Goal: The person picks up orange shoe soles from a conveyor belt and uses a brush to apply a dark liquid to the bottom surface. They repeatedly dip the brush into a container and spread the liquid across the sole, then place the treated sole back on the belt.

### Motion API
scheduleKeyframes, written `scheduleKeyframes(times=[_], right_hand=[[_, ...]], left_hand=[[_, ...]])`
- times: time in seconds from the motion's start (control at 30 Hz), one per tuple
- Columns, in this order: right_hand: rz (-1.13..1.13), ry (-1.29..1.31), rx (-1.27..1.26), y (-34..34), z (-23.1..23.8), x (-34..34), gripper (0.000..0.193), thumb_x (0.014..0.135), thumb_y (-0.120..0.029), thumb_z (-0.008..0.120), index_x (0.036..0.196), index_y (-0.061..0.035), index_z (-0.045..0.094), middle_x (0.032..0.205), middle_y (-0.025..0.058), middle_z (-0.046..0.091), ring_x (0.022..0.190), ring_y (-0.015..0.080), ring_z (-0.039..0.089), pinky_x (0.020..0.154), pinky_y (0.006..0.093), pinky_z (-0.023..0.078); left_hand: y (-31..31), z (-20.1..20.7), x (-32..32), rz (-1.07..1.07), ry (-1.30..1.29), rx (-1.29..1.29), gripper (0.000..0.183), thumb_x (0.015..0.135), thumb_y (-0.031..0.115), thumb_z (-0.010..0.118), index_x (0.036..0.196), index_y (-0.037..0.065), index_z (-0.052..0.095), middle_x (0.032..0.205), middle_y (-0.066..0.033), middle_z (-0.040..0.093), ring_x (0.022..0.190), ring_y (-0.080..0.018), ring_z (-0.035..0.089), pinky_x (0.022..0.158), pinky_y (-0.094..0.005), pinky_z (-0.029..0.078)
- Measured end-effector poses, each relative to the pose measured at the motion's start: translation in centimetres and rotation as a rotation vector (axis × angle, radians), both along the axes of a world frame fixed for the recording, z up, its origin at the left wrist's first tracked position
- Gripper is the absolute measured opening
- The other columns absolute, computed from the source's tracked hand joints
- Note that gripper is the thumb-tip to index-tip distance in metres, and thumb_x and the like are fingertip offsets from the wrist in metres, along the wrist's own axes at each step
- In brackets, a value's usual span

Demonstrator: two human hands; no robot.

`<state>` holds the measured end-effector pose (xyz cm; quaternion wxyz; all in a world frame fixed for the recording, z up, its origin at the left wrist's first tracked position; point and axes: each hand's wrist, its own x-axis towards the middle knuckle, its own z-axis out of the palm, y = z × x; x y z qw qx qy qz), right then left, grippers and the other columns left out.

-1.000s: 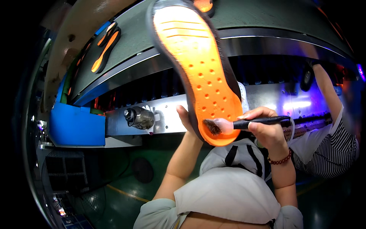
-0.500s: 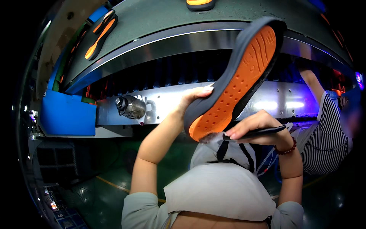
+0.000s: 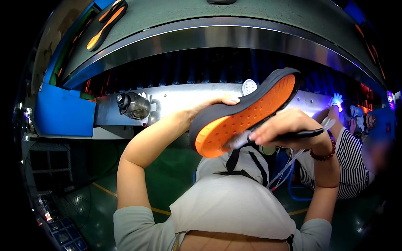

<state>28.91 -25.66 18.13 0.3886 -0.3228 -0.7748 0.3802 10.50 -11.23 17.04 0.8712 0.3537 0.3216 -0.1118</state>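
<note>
My left hand (image 3: 211, 103) grips the side of a shoe sole (image 3: 255, 115) with a black rim and an orange inner face turned up toward me. The sole slants, its toe end up to the right and its rounded heel low on the left. In my right hand (image 3: 289, 127), blurred by motion, is a brush (image 3: 241, 140) with a black handle and pale ferrule. The brush tip meets the orange face near the heel. A thin pale tube shows beside the handle's rear end.
A dark bottle (image 3: 136, 106) lies on the metal ledge (image 3: 171, 95), near a round white dial-like piece (image 3: 249, 87). Beyond, a green conveyor belt (image 3: 176, 14) carries more soles (image 3: 108, 27). A blue box (image 3: 65, 109) stands left. At right is a person in striped clothing (image 3: 345, 167).
The sole has tipped lower, its toe end dropping toward me and its heel shifting left. The brush has moved slightly across the heel area. The white dial-like piece has come into view.
</note>
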Motion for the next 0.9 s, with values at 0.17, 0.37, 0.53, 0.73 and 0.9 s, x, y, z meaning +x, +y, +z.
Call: scheduleKeyframes(times=[0.17,0.37,0.53,0.73,0.9], right_hand=[[0.011,-0.252,-0.053,-0.7,0.2,0.4,0.012,0.072,-0.004,0.063,0.083,-0.0035,0.063,0.087,0.0104,0.065,0.078,0.0235,0.063,0.065,0.0284,0.048],[-0.142,-0.091,0.043,-0.6,-2.3,1.6,0.015,0.072,-0.007,0.064,0.086,-0.006,0.065,0.092,0.0094,0.065,0.08,0.0197,0.064,0.058,0.0225,0.043],[-0.074,-0.294,-0.053,-2.3,-0.3,2.0,0.016,0.069,-0.002,0.064,0.085,-0.004,0.063,0.091,0.0089,0.065,0.085,0.022,0.062,0.07,0.0281,0.048],[-0.237,-0.111,-0.033,-2.5,-2.4,2.6,0.018,0.07,0.003,0.063,0.087,-0.0011,0.063,0.093,0.0124,0.064,0.086,0.0231,0.062,0.075,0.0294,0.049],[-0.251,-0.087,-0.022,-3.0,-0.8,3.0,0.014,0.072,-0.002,0.063,0.086,-0.0028,0.064,0.093,0.011,0.064,0.085,0.022,0.063,0.07,0.0286,0.048]], left_hand=[[0.8,-1.5,-0.5,-0.093,-0.007,0.222,0.041,0.07,0.026,0.063,0.101,0.0,0.056,0.094,-0.0115,0.061,0.079,-0.0156,0.06,0.074,-0.0272,0.049],[1.1,-0.8,-1.9,0.007,0.015,0.039,0.042,0.07,0.026,0.061,0.104,0.002,0.056,0.096,-0.0138,0.06,0.08,-0.0206,0.06,0.075,-0.0319,0.048],[1.9,-3.4,-3.9,0.129,-0.119,-0.078,0.046,0.069,0.025,0.06,0.108,0.003,0.054,0.103,-0.0162,0.058,0.087,-0.0243,0.058,0.079,-0.036,0.046],[3.1,-5.6,-5.2,0.125,-0.116,-0.05,0.046,0.069,0.025,0.059,0.109,0.003,0.054,0.104,-0.0164,0.057,0.087,-0.025,0.058,0.08,-0.0363,0.046],[3.4,-6.4,-7.0,0.123,-0.064,0.006,0.047,0.069,0.025,0.059,0.11,0.003,0.053,0.105,-0.0165,0.057,0.088,-0.0255,0.058,0.081,-0.0365,0.046]])
